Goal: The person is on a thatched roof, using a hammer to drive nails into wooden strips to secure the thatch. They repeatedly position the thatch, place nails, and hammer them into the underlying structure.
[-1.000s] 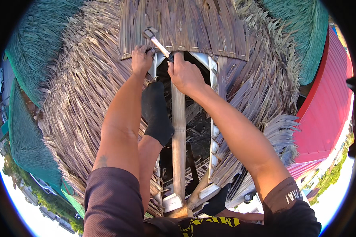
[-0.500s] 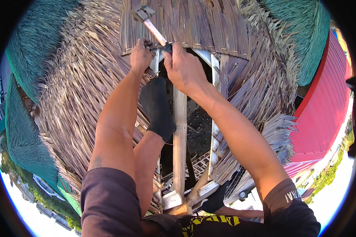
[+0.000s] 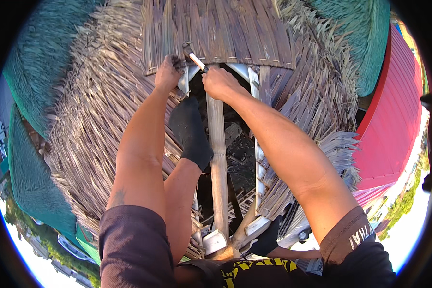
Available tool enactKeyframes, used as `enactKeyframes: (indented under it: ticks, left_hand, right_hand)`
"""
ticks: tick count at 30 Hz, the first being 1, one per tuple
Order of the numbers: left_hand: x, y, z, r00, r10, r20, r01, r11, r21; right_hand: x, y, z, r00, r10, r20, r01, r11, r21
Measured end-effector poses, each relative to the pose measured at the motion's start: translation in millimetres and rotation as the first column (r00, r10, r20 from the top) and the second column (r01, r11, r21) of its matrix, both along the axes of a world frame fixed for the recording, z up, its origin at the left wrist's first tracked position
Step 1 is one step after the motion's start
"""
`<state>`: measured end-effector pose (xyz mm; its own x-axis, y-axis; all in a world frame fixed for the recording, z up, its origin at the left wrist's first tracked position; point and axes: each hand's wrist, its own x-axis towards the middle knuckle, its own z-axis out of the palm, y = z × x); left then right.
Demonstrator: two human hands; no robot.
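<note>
Our right hand [image 3: 221,83] grips the hammer [image 3: 196,59], now lowered, so its head is near our left hand [image 3: 167,75], whose hold we cannot tell.

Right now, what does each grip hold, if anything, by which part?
The right grip holds the hammer by its handle's dark end. The left grip is at the edge of the thatch panel; whether it holds anything cannot be told.
</note>
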<state>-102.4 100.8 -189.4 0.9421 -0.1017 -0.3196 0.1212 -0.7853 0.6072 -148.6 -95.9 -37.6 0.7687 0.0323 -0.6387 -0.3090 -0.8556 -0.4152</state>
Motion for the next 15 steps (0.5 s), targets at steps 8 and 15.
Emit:
enactKeyframes:
  ticks: [8, 15]
  left_hand:
    - [-63.8, -78.4, 114.7, 0.93, -0.29, 0.225, 0.314, 0.946, -0.078]
    - [-189.9, -185.9, 225.0, 0.777, -0.61, 0.159, 0.622, 0.702, -0.346]
  right_hand:
    - [-113.5, -84.3, 32.3, 0.427, -0.602, -0.674, 0.83, -0.035, 0.557]
    - [-222.8, -147.9, 44.9, 0.077, -0.569, -0.818, 0.582, -0.641, 0.501]
